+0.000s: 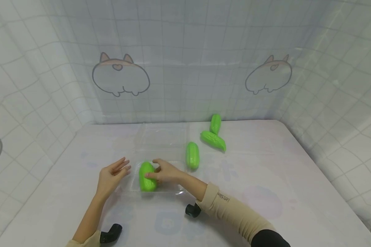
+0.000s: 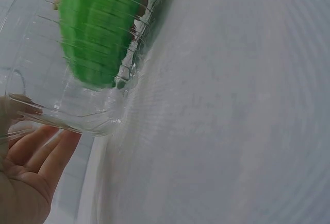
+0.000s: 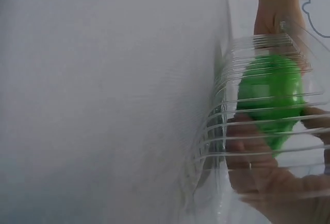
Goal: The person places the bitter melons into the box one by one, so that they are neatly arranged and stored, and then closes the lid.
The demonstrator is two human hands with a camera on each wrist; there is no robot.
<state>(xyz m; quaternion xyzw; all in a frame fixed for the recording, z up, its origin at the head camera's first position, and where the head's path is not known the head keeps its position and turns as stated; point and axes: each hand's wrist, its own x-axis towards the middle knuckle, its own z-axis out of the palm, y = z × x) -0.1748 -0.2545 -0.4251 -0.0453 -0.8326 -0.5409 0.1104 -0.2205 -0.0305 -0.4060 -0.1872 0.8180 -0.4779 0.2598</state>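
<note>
Green vegetable (image 1: 146,168): lower centre of frame, inside clear container (image 1: 162,137), pinched by right hand (image 1: 168,172). Left hand (image 1: 109,177), fingers relaxed, is just beside the container's left edge. White table (image 1: 296,185) extends right; gridded sheeting (image 1: 185,68) borders left, far and right edges.

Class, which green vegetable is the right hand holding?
The right hand grips only the leftmost vegetable, inside the clear box; the three farther right lie untouched.

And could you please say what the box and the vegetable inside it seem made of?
Box: probably glossy plastic, as its ribbed, clear walls show what's inside.
Vegetable: smooth and shiny, perhaps moulded plastic, given its uniform bright green; coated foam remains possible.
</note>
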